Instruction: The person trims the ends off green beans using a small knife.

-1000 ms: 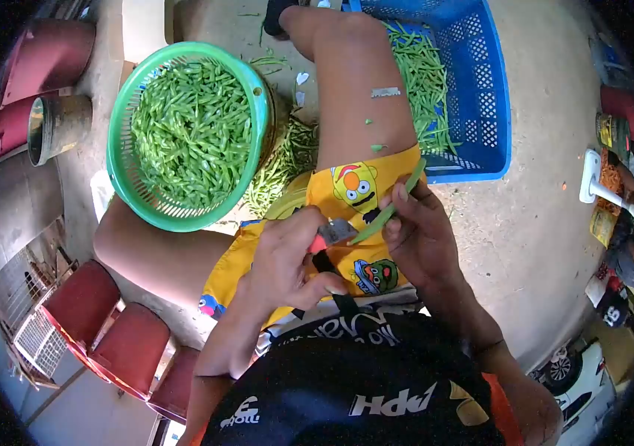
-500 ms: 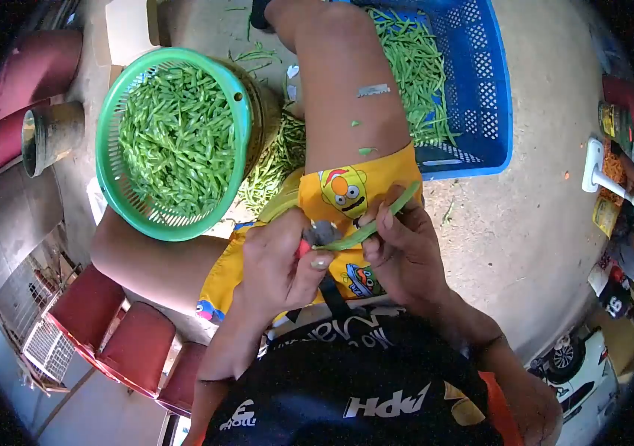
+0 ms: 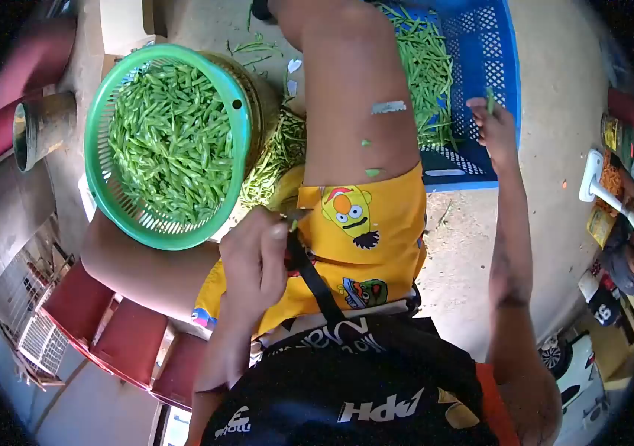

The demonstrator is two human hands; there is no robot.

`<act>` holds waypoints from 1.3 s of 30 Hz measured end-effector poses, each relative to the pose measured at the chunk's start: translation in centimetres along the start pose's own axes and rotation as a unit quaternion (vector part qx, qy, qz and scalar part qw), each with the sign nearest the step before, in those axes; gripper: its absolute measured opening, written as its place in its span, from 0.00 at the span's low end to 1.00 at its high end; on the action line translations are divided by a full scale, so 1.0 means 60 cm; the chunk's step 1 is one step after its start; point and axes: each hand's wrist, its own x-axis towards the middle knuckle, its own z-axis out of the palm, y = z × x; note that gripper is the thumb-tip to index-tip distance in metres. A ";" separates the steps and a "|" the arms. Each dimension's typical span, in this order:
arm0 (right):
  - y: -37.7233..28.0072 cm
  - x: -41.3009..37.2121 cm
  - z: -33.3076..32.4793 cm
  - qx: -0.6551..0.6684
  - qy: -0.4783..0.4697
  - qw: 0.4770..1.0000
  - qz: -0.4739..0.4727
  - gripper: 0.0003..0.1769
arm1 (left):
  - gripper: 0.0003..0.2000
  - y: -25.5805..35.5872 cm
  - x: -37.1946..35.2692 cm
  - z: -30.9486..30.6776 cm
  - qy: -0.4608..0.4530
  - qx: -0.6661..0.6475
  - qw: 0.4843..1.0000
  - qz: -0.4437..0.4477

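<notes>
My left hand (image 3: 251, 256) is closed in front of my yellow shorts, gripping a small knife (image 3: 300, 215) whose short blade pokes out above the thumb. A tiny green bit shows beside that blade. Out to the right, my right hand (image 3: 495, 132) hangs over the near right part of a blue crate (image 3: 486, 44), fingers closed on a green bean (image 3: 490, 101), of which only a short part shows. Long green beans (image 3: 425, 67) lie in the crate. Cut bean pieces (image 3: 172, 141) fill a green basket (image 3: 94, 126) at the left.
Trimmings (image 3: 287, 145) are heaped between the basket and my leg. Red chairs (image 3: 130, 342) stand at lower left, near a metal bucket (image 3: 46, 128). Bean scraps sit on my thigh. Another person (image 3: 622, 256) is at the far right by a white-handled object (image 3: 592, 175).
My hands were together at the knife with a long bean between them. My right hand has moved away to the blue crate; my left has shifted slightly left.
</notes>
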 end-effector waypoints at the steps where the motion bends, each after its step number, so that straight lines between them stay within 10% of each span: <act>1: 0.078 0.097 0.013 -0.268 0.017 0.959 -0.086 0.13 | 0.18 -0.004 0.000 -0.002 0.007 0.001 1.000 -0.012; 2: 0.156 0.174 0.025 -0.509 0.041 0.843 -0.170 0.15 | 0.16 -0.006 0.004 0.000 0.014 0.054 0.998 -0.007; 8: 0.337 0.264 0.058 -0.644 -0.187 0.735 -0.098 0.17 | 0.13 -0.017 0.003 -0.011 0.049 0.092 0.994 -0.028; 15: 0.278 0.242 0.020 -0.607 -0.091 0.785 -0.084 0.23 | 0.13 0.000 0.024 -0.011 0.018 0.051 0.998 -0.031; 20: 0.020 -0.011 0.025 -0.095 -0.131 0.986 -0.047 0.10 | 0.16 0.016 0.034 0.011 -0.013 -0.085 0.994 -0.063; 27: -0.094 -0.294 0.036 0.170 -0.187 0.965 -0.075 0.07 | 0.19 0.046 0.034 0.040 -0.131 -0.138 0.979 -0.079; 39: -0.144 -0.371 0.102 0.125 -0.355 0.923 -0.076 0.12 | 0.20 0.061 -0.002 0.010 -0.260 -0.134 0.955 -0.057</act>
